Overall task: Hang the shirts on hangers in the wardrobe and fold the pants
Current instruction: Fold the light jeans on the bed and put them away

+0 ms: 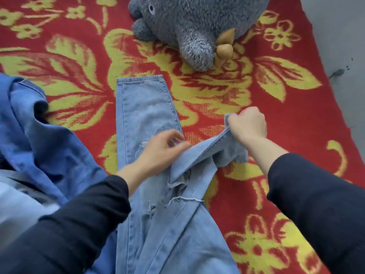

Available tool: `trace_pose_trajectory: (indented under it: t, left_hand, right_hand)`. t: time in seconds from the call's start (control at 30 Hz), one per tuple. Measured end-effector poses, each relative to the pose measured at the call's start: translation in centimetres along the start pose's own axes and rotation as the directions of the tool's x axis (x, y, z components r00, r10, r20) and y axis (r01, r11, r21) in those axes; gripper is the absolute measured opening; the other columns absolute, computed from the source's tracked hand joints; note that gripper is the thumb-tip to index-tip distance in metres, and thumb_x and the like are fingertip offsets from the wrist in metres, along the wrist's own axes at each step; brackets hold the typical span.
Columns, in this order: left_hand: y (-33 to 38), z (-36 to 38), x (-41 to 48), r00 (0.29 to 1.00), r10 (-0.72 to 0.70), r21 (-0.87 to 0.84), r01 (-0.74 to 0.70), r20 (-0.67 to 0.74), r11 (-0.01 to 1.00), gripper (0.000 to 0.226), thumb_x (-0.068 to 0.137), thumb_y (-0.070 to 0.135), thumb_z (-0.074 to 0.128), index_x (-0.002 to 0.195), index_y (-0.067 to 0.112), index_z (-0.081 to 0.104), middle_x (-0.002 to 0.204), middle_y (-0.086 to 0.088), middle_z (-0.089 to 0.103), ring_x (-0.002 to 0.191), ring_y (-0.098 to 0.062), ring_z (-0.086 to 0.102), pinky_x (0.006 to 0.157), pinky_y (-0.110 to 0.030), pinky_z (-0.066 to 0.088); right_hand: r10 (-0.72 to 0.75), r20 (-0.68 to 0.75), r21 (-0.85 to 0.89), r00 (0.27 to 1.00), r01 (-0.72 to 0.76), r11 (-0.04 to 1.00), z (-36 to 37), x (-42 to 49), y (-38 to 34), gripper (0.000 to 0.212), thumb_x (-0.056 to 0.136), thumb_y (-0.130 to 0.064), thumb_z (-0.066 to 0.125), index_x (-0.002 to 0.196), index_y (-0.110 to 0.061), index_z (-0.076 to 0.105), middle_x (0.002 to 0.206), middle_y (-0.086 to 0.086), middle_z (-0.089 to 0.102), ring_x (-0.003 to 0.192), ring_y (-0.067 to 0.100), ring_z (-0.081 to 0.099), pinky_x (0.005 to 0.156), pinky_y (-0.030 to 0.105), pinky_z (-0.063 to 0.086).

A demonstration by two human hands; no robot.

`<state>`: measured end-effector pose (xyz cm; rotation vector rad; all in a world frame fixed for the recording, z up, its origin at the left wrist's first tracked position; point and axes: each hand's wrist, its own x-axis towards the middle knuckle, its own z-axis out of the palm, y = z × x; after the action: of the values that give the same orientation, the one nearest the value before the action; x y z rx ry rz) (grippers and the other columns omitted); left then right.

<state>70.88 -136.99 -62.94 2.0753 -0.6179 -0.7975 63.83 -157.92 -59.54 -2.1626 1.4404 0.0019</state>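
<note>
Light blue ripped jeans [146, 111] lie on a red and yellow flowered blanket [256, 95]. One leg stretches flat away from me, its hem toward a plush toy. The other leg is lifted and bunched to the right. My right hand [247, 123] is closed on that leg's end. My left hand [162, 149] pinches the same leg's edge near the torn knee. A darker blue denim shirt [39, 135] lies crumpled at the left.
A grey plush toy [189, 28] with a tan bow sits at the blanket's far side, just beyond the flat leg's hem. A grey floor [339, 36] shows past the blanket's right edge. Another pale garment [17, 202] lies at the lower left.
</note>
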Motion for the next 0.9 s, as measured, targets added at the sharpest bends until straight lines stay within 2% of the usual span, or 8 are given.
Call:
trace_pose_trajectory:
  t: [0.1,0.2,0.27,0.33,0.53,0.63,0.73,0.9]
  left_hand:
    - [-1.0,2.8,-2.3,0.983,-0.002,0.117,-0.019,0.182,0.993,0.062,0.068,0.063,0.070,0.117,0.032,0.048,0.110,0.012,0.051,0.101,-0.005,0.049,0.081,-0.023,0.042]
    - [-1.6,3.6,-2.7,0.989,0.043,0.287,-0.084,0.144,0.954,0.042,0.082,0.035,0.066,0.119,0.024,0.050,0.110,0.004,0.052,0.104,-0.013,0.048,0.086,-0.032,0.042]
    - [-1.1,2.7,-2.4,1.000,0.030,0.096,-0.029,-0.009,0.995,0.006,0.090,0.017,0.058,0.085,0.020,0.061,0.076,0.006,0.056,0.074,-0.011,0.053,0.067,-0.034,0.041]
    - [-1.1,1.0,-2.4,0.995,-0.073,-0.223,0.055,-0.072,0.973,0.029,0.095,0.013,0.054,0.067,0.018,0.060,0.054,0.012,0.047,0.049,-0.002,0.040,0.051,-0.025,0.032]
    - [-2.6,-4.6,-2.7,0.949,-0.313,-0.697,0.248,0.035,0.673,0.017,0.096,0.022,0.057,0.097,0.013,0.071,0.083,-0.002,0.069,0.070,-0.013,0.062,0.057,-0.022,0.052]
    - [-4.7,-5.5,-2.3,0.846,-0.490,-0.540,0.317,-0.211,0.780,0.035,0.093,0.026,0.061,0.126,0.014,0.056,0.106,-0.003,0.062,0.091,-0.017,0.061,0.079,-0.029,0.053]
    - [-5.8,-5.3,-3.7,0.800,-0.349,-0.240,0.261,-0.489,0.935,0.031,0.089,0.029,0.064,0.115,0.017,0.054,0.109,-0.002,0.057,0.089,-0.012,0.055,0.084,-0.028,0.043]
    - [-5.7,-2.5,-5.7,0.962,-0.169,-0.087,0.153,-0.214,0.984,0.042,0.074,0.060,0.063,0.099,0.029,0.048,0.100,0.010,0.049,0.084,-0.003,0.049,0.075,-0.023,0.040]
  right_hand:
    - [-0.200,-0.157,0.087,0.967,0.215,0.973,-0.8,0.1,-2.6,0.021,0.083,-0.030,0.055,0.070,-0.013,0.056,0.086,0.005,0.056,0.091,0.029,0.053,0.071,0.034,0.044]
    - [-0.249,-0.248,0.120,0.936,0.284,0.951,-1.3,0.2,-5.3,0.013,0.087,-0.028,0.052,0.082,-0.017,0.054,0.104,0.007,0.055,0.101,0.027,0.052,0.079,0.033,0.039]
    - [-0.224,-0.240,0.215,0.945,0.276,0.937,-1.4,0.3,-7.0,0.009,0.088,-0.024,0.050,0.082,-0.016,0.050,0.090,0.002,0.056,0.087,0.023,0.051,0.069,0.028,0.032]
    - [-0.239,-0.258,0.275,0.936,0.308,0.911,-1.5,0.1,-9.1,0.011,0.089,-0.023,0.049,0.081,-0.018,0.045,0.084,-0.002,0.053,0.083,0.018,0.047,0.065,0.023,0.026]
    - [-0.370,-0.150,0.411,0.917,0.398,0.820,1.4,-1.4,-17.9,0.011,0.091,-0.026,0.054,0.093,-0.015,0.052,0.083,-0.006,0.053,0.094,0.018,0.054,0.074,0.022,0.034]
    - [-0.381,0.109,0.398,0.918,0.311,0.863,4.6,-2.5,-18.7,0.026,0.085,-0.028,0.061,0.106,-0.011,0.062,0.099,0.002,0.062,0.095,0.018,0.057,0.077,0.026,0.042]
    - [-0.280,0.176,0.237,0.944,0.235,0.943,6.6,-2.4,-15.7,0.011,0.082,-0.019,0.057,0.087,-0.011,0.062,0.086,0.005,0.061,0.081,0.025,0.055,0.062,0.028,0.042]
    - [-0.057,0.364,0.176,0.930,-0.009,0.984,8.5,-2.5,-11.6,0.026,0.089,-0.028,0.055,0.098,-0.003,0.056,0.087,0.009,0.057,0.089,0.032,0.064,0.073,0.041,0.057]
